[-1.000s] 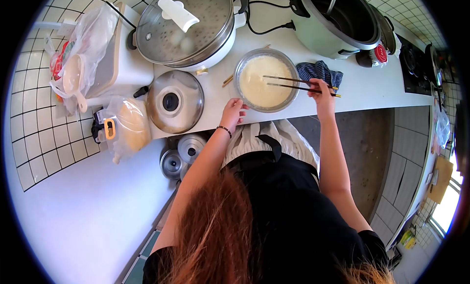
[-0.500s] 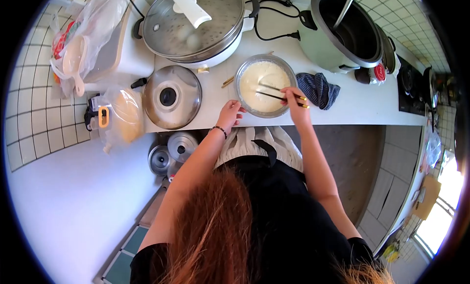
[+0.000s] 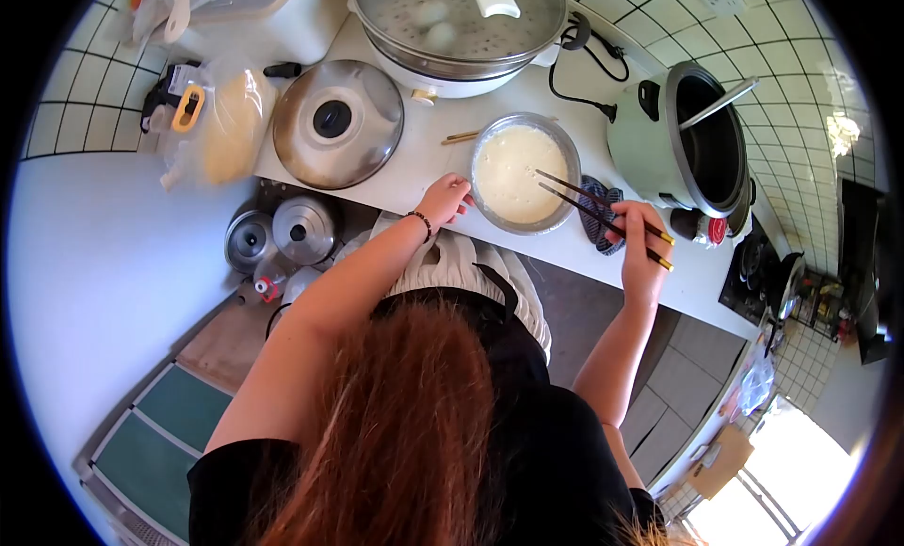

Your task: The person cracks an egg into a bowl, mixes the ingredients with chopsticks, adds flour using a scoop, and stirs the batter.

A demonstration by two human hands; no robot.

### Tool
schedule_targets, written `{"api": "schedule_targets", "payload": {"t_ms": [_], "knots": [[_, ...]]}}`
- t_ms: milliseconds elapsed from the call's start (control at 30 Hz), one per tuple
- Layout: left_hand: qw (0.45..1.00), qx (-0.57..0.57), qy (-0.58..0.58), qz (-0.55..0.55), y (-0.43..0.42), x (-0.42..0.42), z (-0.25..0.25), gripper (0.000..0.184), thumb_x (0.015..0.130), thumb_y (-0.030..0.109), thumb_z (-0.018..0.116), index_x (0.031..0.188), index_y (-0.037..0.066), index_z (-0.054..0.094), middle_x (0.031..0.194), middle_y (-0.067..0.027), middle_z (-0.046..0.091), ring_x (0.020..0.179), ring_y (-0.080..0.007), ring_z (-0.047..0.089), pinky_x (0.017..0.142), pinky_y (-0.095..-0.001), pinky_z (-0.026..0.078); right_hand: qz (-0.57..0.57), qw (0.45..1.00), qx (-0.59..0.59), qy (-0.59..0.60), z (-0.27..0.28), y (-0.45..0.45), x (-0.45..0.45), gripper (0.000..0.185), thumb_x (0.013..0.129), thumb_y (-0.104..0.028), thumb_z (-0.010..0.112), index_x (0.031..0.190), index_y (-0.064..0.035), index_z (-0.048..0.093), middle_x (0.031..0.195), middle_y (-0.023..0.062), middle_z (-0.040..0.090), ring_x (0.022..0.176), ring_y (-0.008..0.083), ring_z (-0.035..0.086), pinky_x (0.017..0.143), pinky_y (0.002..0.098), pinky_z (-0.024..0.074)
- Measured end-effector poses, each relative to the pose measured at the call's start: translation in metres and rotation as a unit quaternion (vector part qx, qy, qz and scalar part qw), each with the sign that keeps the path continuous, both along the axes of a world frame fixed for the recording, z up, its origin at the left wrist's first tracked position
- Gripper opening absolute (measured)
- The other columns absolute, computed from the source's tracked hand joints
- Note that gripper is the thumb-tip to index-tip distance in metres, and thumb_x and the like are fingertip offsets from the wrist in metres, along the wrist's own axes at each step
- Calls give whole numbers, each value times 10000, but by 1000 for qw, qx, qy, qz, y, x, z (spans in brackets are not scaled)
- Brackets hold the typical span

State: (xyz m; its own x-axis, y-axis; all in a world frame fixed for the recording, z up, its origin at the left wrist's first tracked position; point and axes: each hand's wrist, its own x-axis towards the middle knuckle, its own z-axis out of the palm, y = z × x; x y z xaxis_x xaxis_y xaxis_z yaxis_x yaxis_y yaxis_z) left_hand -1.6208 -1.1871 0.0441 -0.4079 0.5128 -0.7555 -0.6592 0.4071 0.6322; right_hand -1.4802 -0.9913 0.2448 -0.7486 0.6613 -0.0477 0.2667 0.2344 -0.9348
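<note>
A round metal bowl [image 3: 571, 165] on the counter holds pale, creamy batter [image 3: 513, 174] with small bubbles on top. My right hand [image 3: 640, 240], out to the right of the bowl, is closed around a pair of dark chopsticks [image 3: 591, 203] with gold ends. Their tips point left and reach over or into the batter; whether they touch it I cannot tell. My left hand [image 3: 446, 200], with a dark beaded bracelet at the wrist, has its fingers curled against the bowl's near left rim. Part of a dark patterned cloth [image 3: 595, 228] shows beneath the chopsticks.
Behind the bowl stands an electric steamer [image 3: 443, 75] under a glass lid. A metal lid [image 3: 339, 146] lies to the left, beside a bagged yellowish item [image 3: 231, 127]. To the right is a green cooker pot [image 3: 650, 141] with a metal handle sticking out. Short wooden sticks [image 3: 460, 137] lie behind the bowl.
My right hand has moved right and back from the bowl, drawing the chopsticks' tips toward the batter's right side. My left hand stays by the rim. The whole view has turned and shifted.
</note>
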Motion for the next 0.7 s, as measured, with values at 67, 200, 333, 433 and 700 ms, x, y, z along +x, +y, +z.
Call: {"api": "schedule_targets", "payload": {"t_ms": [67,200,333,433,700], "knots": [[1000,3,1,2,0,1,-1,193,898,268,439,977,106,506,835,-12,590,636,-70,478,469,-192,369,-11,1000,9,3,7,1,2,178,912,-124,500,874,0,622,703,25,540,576,75,516,552,187,428],[1000,2,6,0,1,1,-1,193,899,260,435,981,98,504,834,-19,589,630,-75,482,470,-199,376,-36,999,-16,-6,-9,11,5,230,918,-193,494,896,-3,620,673,21,510,546,103,510,520,200,407],[1000,8,16,11,1,2,-1,180,896,238,435,972,89,501,831,-23,588,623,-79,489,468,-202,377,-71,996,-52,-25,-41,20,14,224,916,-206,505,871,-28,633,648,-3,505,518,70,500,491,187,399],[999,12,45,14,2,3,-2,185,883,207,427,959,55,501,799,-48,596,586,-91,512,433,-216,384,-82,993,-69,-44,-62,24,25,224,919,-201,496,868,-25,625,638,0,496,513,73,500,482,188,398],[991,36,126,4,8,5,8,198,866,183,429,941,15,503,747,-68,605,555,-103,536,424,-225,393,-124,985,-112,-44,-74,26,46,240,916,-215,493,873,-14,617,649,21,497,509,103,522,468,214,425]]}}
